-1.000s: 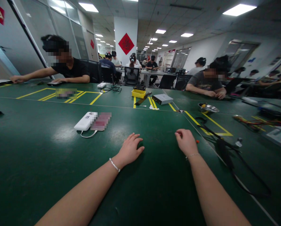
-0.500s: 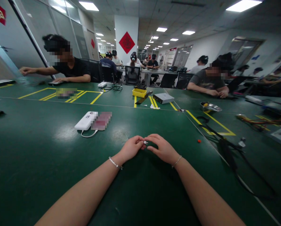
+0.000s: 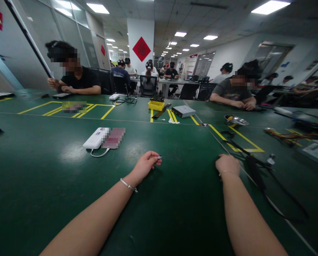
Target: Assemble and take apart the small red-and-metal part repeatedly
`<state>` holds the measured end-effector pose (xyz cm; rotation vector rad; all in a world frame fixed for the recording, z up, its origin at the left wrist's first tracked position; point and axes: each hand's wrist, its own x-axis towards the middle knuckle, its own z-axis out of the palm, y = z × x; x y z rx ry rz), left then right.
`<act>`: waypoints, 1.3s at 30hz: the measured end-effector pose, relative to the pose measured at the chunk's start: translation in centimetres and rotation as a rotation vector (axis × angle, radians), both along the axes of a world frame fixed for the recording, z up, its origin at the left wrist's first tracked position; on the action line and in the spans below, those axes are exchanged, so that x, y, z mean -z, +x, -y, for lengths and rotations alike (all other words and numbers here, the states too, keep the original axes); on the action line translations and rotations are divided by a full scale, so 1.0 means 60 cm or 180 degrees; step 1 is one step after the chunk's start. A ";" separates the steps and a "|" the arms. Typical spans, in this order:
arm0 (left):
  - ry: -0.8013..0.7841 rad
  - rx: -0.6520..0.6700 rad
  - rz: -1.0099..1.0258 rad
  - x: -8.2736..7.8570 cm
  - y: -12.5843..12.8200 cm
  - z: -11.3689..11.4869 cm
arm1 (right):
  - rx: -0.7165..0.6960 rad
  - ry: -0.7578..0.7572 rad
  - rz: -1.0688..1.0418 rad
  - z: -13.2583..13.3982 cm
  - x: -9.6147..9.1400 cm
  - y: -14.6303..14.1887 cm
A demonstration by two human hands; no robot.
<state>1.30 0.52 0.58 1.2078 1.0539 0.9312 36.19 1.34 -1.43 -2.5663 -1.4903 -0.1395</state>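
Note:
My left hand (image 3: 145, 165) rests on the green table (image 3: 174, 199) near its middle. Its thumb and forefinger pinch a tiny silver part (image 3: 159, 156). My right hand (image 3: 227, 164) lies further right, knuckles up, with the fingers curled down onto the table beside a black cable (image 3: 254, 170). Whatever is under those fingers is hidden. A small red bead that lay at that spot no longer shows. Each wrist wears a thin bracelet.
A white power bank (image 3: 96, 138) with a short cable lies ahead on the left. Beyond are a yellow tray (image 3: 156, 105), a grey box (image 3: 183, 111), a metal dish (image 3: 235, 121) and coloured wires (image 3: 289, 137). Other people sit working across the table and further back.
My hands met at the middle and the silver part passed into my left fingers. My right hand then swung right to where the red bead lay.

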 end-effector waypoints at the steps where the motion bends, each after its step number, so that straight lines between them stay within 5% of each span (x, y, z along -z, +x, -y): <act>1: 0.0004 0.0005 0.0018 -0.001 0.000 0.001 | 0.0059 0.0031 -0.0005 0.000 -0.003 -0.002; 5: 0.0015 0.0023 0.0016 -0.003 -0.001 0.001 | -0.0033 0.0273 -0.0360 -0.003 -0.018 -0.034; 10: 0.0081 0.0121 0.0100 0.000 0.000 0.000 | -0.1196 0.0766 -0.2170 0.001 -0.041 -0.158; 14: 0.0258 0.0224 0.0159 0.005 0.001 0.000 | -0.1793 0.0440 -0.3591 0.027 -0.058 -0.268; 17: 0.0296 0.0299 0.0179 0.009 0.002 -0.001 | -0.1941 0.0233 -0.4199 0.042 -0.061 -0.306; 39: 0.0605 0.0313 -0.0097 0.009 0.000 0.002 | -0.2118 0.0275 -0.4652 0.035 -0.041 -0.306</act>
